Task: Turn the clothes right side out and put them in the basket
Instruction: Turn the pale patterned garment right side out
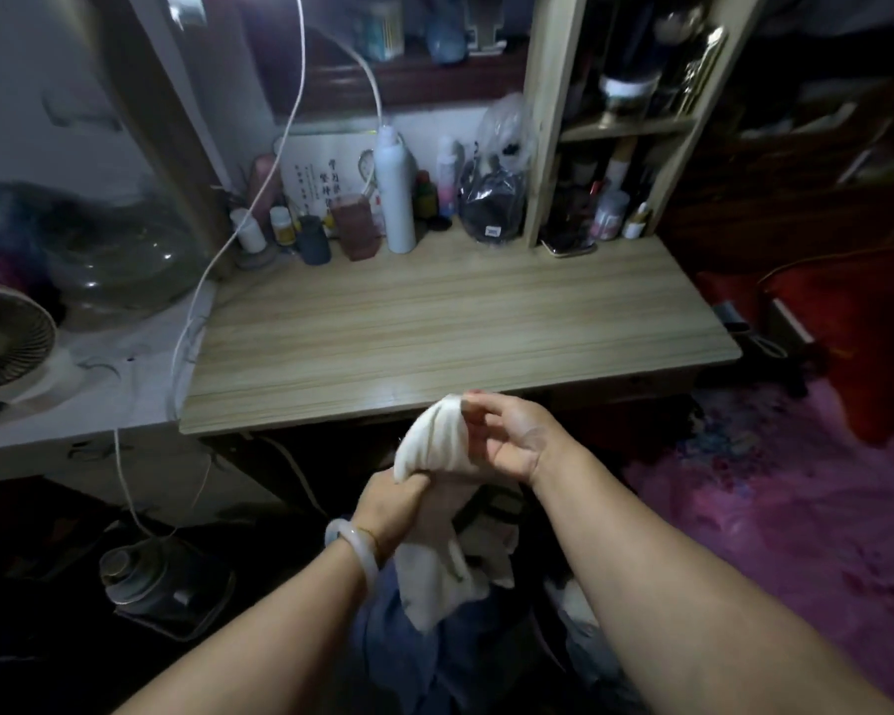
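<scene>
I hold a white garment point(437, 446) in front of the desk's near edge. My left hand point(393, 505), with a pale bangle on its wrist, grips the cloth in a fist around its middle. My right hand point(512, 436) pinches the bunched upper end between fingers and thumb. The rest of the white cloth hangs down between my forearms. Below it lies a pile of other clothes point(409, 657), bluish and dark, low in the view. No basket is recognisable in the dim area under my arms.
A wooden desk point(434, 327) stands straight ahead, with bottles and jars point(393, 198) along its back and a shelf unit point(615, 126) at the right. A fan point(6, 338) and a white cable point(197, 301) are left. Pink bedding point(796, 508) lies to the right.
</scene>
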The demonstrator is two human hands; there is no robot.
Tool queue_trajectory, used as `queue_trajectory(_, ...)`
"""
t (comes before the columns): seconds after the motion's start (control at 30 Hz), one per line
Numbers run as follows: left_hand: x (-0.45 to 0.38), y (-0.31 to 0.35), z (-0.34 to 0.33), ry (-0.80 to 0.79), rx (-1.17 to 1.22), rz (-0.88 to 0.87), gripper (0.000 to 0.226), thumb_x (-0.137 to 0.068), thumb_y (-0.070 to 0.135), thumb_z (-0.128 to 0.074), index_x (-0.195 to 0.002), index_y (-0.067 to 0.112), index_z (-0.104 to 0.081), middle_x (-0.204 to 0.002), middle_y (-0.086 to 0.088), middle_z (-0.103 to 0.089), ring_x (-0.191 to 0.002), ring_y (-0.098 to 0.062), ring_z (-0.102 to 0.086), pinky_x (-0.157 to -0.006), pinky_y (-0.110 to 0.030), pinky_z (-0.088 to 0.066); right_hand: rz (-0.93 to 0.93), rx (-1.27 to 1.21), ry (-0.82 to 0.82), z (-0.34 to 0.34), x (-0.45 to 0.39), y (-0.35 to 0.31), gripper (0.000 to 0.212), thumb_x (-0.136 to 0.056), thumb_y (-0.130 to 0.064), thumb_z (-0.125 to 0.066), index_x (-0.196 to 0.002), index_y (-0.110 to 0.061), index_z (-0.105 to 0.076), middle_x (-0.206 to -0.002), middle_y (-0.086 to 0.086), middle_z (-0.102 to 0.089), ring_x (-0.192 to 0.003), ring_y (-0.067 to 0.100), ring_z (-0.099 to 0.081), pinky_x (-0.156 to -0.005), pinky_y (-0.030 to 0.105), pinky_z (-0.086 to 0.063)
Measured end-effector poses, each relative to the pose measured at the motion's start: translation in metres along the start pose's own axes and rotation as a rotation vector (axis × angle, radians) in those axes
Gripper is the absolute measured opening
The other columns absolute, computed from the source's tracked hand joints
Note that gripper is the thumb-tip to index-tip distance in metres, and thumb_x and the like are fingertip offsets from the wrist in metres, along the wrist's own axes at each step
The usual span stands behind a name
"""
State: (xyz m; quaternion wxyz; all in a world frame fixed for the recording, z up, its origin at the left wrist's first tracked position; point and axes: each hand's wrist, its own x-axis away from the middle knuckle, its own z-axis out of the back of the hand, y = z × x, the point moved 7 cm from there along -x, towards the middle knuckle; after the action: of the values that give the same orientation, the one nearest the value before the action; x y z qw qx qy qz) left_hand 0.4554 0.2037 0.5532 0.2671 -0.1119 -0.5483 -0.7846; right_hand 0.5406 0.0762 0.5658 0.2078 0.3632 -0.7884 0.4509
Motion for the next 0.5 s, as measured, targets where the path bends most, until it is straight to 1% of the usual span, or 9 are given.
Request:
queue_trajectory(0.03,0.002,0.008,0.004,0.018,0.068,0.028,0.025,-0.09,0.016,-0.056,-0.108,0.003,-0.068,-0.109,-0.019,-0.069,-0.103,-0.03,-0.063,-0.091,-0.04,-0.05,0.058,0.077,-0.036,-0.002,0.009,-0.012,0.009,-0.091,-0.006,-0.059,-0.092,-0.015,-0.059,-0.072,0.006,-0.06,-0.059,0.016,-0.059,-0.056,0.028,-0.053)
queue_trajectory(0.07,0.005,0.016,0.008,0.032,0.125,0.046,0.024,-0.088,0.015,-0.059,-0.104,0.001,-0.069,-0.104,-0.02,-0.069,-0.098,-0.029,-0.064,-0.087,-0.04,-0.051,0.099,0.17,-0.081,-0.004,0.018,-0.022,0.016,-0.09,-0.007,-0.061,-0.101,-0.019,-0.058,-0.08,0.006,-0.062,-0.067,0.017,-0.06,-0.061,0.029,-0.053)
queue_trajectory(0.13,0.012,0.036,0.014,0.041,0.233,0.06,0.025,-0.081,0.02,-0.064,-0.094,0.001,-0.071,-0.095,-0.018,-0.071,-0.085,-0.027,-0.065,-0.079,-0.039,-0.052,0.139,0.391,-0.151,-0.001,0.038,-0.035,0.04,-0.086,-0.007,-0.067,-0.12,-0.023,-0.054,-0.092,0.007,-0.069,-0.08,0.018,-0.066,-0.067,0.029,-0.056)
queue_trajectory(0.2,0.017,0.054,0.017,0.046,0.34,0.084,0.04,-0.067,0.029,-0.066,-0.096,0.002,-0.071,-0.095,-0.017,-0.073,-0.088,-0.031,-0.068,-0.086,-0.042,-0.054,0.158,0.622,-0.208,0.003,0.056,-0.04,0.048,-0.082,-0.006,-0.071,-0.126,-0.016,-0.055,-0.1,0.009,-0.07,-0.088,0.018,-0.068,-0.073,0.028,-0.056)
queue_trajectory(0.23,0.019,0.061,0.017,0.043,0.38,0.102,0.046,-0.062,0.032,-0.065,-0.097,0.003,-0.071,-0.096,-0.018,-0.073,-0.091,-0.033,-0.068,-0.089,-0.045,-0.054,0.171,0.744,-0.226,0.005,0.064,-0.041,0.043,-0.081,-0.006,-0.073,-0.121,-0.011,-0.06,-0.099,0.008,-0.071,-0.087,0.017,-0.068,-0.073,0.028,-0.055)
queue_trajectory(0.27,0.02,0.069,0.017,0.039,0.411,0.11,0.047,-0.06,0.033,-0.066,-0.096,0.004,-0.071,-0.095,-0.018,-0.073,-0.091,-0.034,-0.069,-0.087,-0.045,-0.055,0.187,0.848,-0.219,0.009,0.07,-0.041,0.034,-0.08,-0.006,-0.073,-0.113,-0.009,-0.066,-0.094,0.007,-0.072,-0.083,0.016,-0.068,-0.07,0.027,-0.055)
queue_trajectory(0.33,0.024,0.084,0.018,0.051,0.441,0.097,0.032,-0.067,0.031,-0.069,-0.088,0.006,-0.072,-0.086,-0.014,-0.072,-0.079,-0.03,-0.067,-0.068,-0.036,-0.054,0.241,0.933,-0.134,0.015,0.083,-0.052,0.016,-0.082,-0.003,-0.069,-0.098,-0.006,-0.07,-0.083,0.009,-0.068,-0.072,0.019,-0.064,-0.063,0.028,-0.05)
queue_trajectory(0.4,0.024,0.095,0.018,0.071,0.438,0.073,0.026,-0.076,0.026,-0.069,-0.09,0.004,-0.069,-0.079,-0.013,-0.065,-0.07,-0.026,-0.059,-0.056,-0.027,-0.044,0.3,0.87,-0.056,0.015,0.093,-0.067,0.009,-0.086,0.002,-0.063,-0.091,0.0,-0.069,-0.082,0.015,-0.064,-0.069,0.023,-0.06,-0.061,0.029,-0.047)
queue_trajectory(0.5,0.031,0.111,0.014,0.001,0.301,-0.041,0.033,-0.075,0.027,-0.072,-0.09,0.0,-0.061,-0.075,-0.015,-0.053,-0.069,-0.025,-0.049,-0.058,-0.032,-0.036,0.383,0.711,-0.044,0.005,0.112,-0.089,0.028,-0.088,0.012,-0.042,-0.082,-0.002,-0.065,-0.082,0.019,-0.063,-0.066,0.024,-0.059,-0.059,0.029,-0.048)
